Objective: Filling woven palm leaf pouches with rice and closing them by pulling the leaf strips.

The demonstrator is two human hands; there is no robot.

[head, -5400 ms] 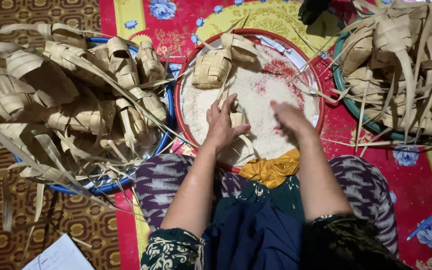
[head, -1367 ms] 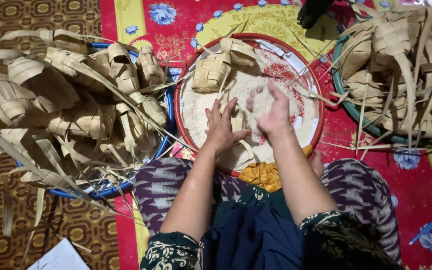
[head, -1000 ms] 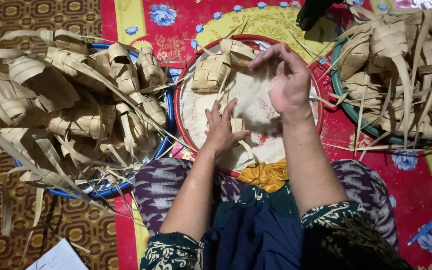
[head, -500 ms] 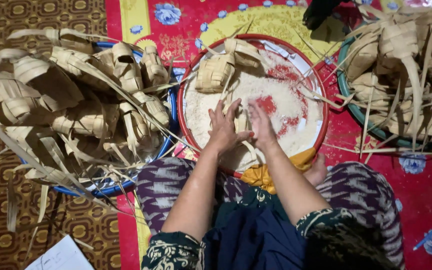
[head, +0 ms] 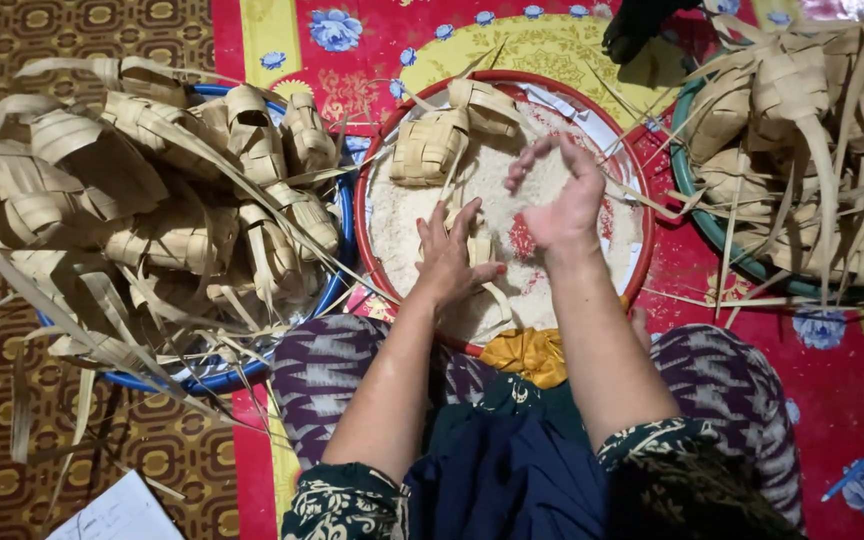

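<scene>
Head view: pouch [head: 479, 250] lies on rice [head: 407, 215] in the red basin [head: 592, 103], near its front rim, long axis running away from the person
Left hand [head: 447, 262]: fingers spread, pressing the pouch, nearer of the two
Right hand [head: 562, 195]: raised just right of it, cupped, fingers loosely together; grains inside cannot tell
Edges: blue basin [head: 337, 285] of empty pouches [head: 172, 200] touches left; green basin [head: 687, 190] right
Room: bare rice behind the hands, beside two pouches [head: 447, 135]
</scene>
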